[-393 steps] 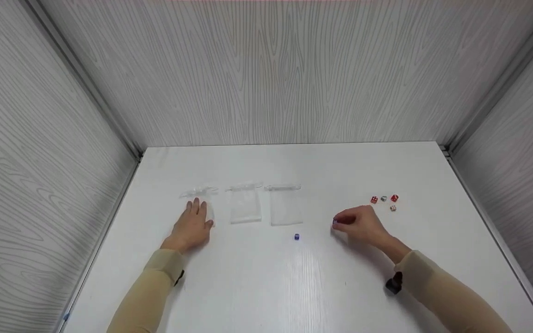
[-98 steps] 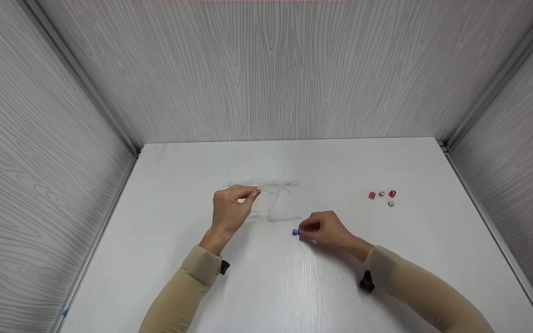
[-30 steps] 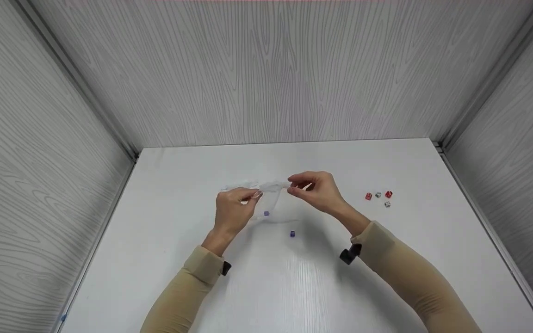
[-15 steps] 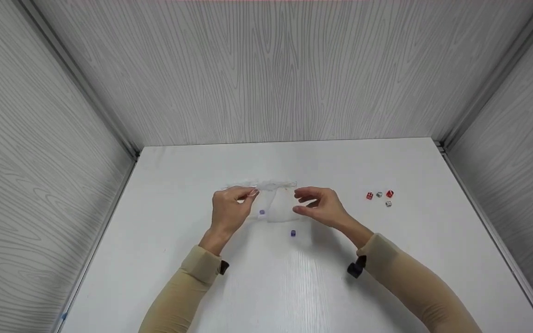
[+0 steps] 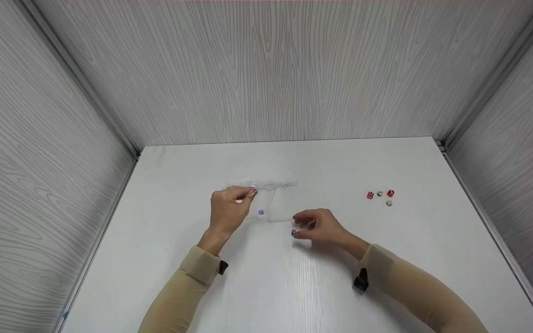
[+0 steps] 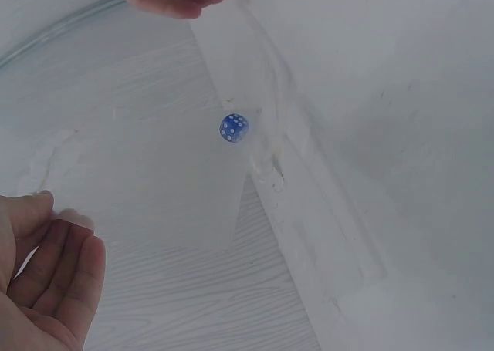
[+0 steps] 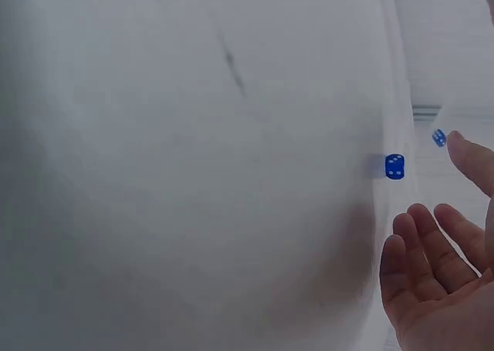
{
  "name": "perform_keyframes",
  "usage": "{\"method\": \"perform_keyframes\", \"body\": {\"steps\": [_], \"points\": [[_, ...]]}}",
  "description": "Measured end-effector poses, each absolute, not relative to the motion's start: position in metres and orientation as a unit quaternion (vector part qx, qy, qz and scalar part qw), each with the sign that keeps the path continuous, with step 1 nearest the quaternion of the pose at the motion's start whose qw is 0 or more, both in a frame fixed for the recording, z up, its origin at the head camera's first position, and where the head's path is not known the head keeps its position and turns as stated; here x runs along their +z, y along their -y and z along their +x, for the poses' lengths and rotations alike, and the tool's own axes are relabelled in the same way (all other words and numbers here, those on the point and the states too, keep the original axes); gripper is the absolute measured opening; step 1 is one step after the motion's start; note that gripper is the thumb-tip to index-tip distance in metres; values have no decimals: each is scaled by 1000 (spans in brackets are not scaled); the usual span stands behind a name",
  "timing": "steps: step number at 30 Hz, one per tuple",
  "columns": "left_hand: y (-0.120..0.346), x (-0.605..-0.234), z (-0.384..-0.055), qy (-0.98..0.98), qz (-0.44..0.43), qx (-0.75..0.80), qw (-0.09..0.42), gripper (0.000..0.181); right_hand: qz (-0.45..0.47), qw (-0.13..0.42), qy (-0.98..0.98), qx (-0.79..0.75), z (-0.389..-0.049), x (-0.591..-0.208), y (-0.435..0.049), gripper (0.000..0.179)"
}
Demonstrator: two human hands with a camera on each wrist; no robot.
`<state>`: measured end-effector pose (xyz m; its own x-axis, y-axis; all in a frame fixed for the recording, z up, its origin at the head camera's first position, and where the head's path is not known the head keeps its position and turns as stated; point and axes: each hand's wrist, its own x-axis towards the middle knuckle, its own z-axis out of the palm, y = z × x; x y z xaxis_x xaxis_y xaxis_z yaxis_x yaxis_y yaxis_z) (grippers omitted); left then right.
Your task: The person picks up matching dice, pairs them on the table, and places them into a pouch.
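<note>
My left hand [image 5: 229,210] pinches the top edge of a thin, translucent pouch [image 6: 154,189] between thumb and fingertips, holding it up off the table. A blue die [image 6: 234,127] with white pips shows low in that pouch. My right hand [image 5: 319,226] has come down beside a second blue die [image 5: 294,232] on the white table. Its thumb and fingers are spread apart, fingertips right at that die. In the right wrist view the die on the table [image 7: 394,167] stands just beyond the fingers [image 7: 424,251], not gripped.
Behind the raised pouch, another flat translucent pouch [image 5: 285,203] lies on the table, its gathered top toward the back. Two red dice [image 5: 370,195] and two whitish dice [image 5: 389,203] lie grouped at the right. Grey wood-grain panels [image 5: 266,69] enclose the table's back and sides.
Since 3.3 s ago, one blue die has gone into the pouch my left hand holds. Over the last second my right hand moved from the pouch's top down to the other blue die.
</note>
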<state>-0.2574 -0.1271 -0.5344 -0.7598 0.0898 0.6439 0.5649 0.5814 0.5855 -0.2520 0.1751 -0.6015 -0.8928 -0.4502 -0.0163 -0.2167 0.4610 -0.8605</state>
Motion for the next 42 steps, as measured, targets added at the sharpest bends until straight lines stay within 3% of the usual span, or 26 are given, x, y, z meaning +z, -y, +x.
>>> {"method": "perform_keyframes", "body": {"steps": [14,30,42], "points": [[127,-534,-254,846,-180,-416,280,8,-205,92,-879,-421,-241,-606,-162,27],[123,-535,-256,846,-183,-416,277,7,-214,64,-882,-415,-242,-610,-165,14],[118,-535,-255,846,-187,-415,278,7,-227,-24,-834,-502,-263,-525,-161,14]]}}
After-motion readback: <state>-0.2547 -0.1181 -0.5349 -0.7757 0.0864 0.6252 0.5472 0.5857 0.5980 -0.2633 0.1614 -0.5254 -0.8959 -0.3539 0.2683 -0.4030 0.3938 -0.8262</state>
